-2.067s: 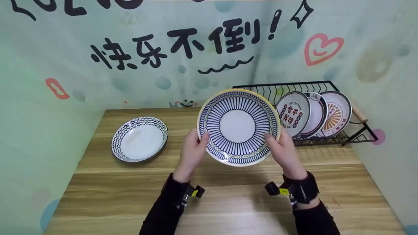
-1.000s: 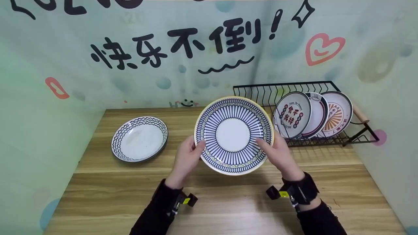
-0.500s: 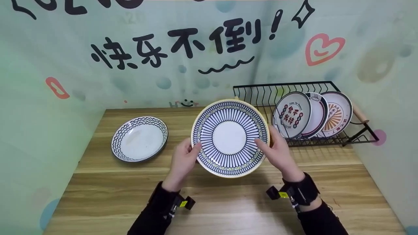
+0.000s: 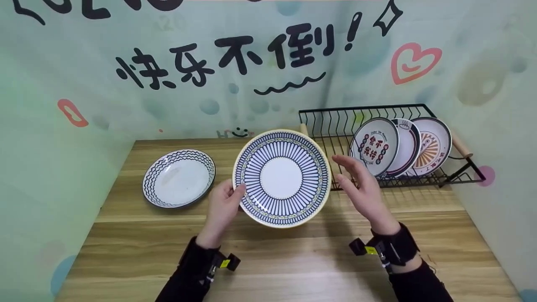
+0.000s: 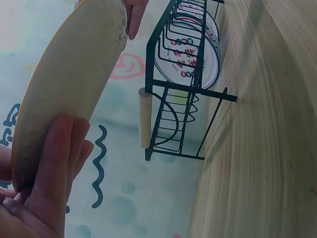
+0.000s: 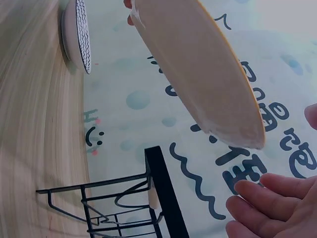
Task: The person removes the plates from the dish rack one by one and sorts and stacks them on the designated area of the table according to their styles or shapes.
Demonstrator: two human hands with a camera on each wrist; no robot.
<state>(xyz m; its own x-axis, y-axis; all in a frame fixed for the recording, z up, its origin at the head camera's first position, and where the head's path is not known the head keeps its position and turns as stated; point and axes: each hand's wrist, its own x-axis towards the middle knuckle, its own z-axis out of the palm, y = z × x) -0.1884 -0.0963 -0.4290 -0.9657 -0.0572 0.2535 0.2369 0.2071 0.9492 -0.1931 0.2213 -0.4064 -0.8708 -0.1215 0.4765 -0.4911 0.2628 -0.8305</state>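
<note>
My left hand (image 4: pixel 222 207) grips the left rim of a round plate (image 4: pixel 281 178) with dark blue petal-like stripes, a white centre and a yellow edge. The plate is held above the table, its patterned face toward the head camera. In the left wrist view, the left fingers (image 5: pixel 54 158) lie against its pale underside. Just right of the plate, my right hand (image 4: pixel 363 191) is apart from it, thumb and fingers spread with nothing between them. The right wrist view shows the same gap between the right fingertips (image 6: pixel 242 188) and the plate's lower rim.
A black wire dish rack (image 4: pixel 331 126) with wooden handles stands at the back right. Several decorated plates (image 4: pixel 374 147) lean in its right part. A shallow bowl (image 4: pixel 179 178) with a wavy-line rim sits at left on the wooden table (image 4: pixel 268 268). A printed cloth hangs behind.
The striped plate has moved left and down, from both hands into the left hand alone. My right hand has let go of its right rim and drawn away to the right.
</note>
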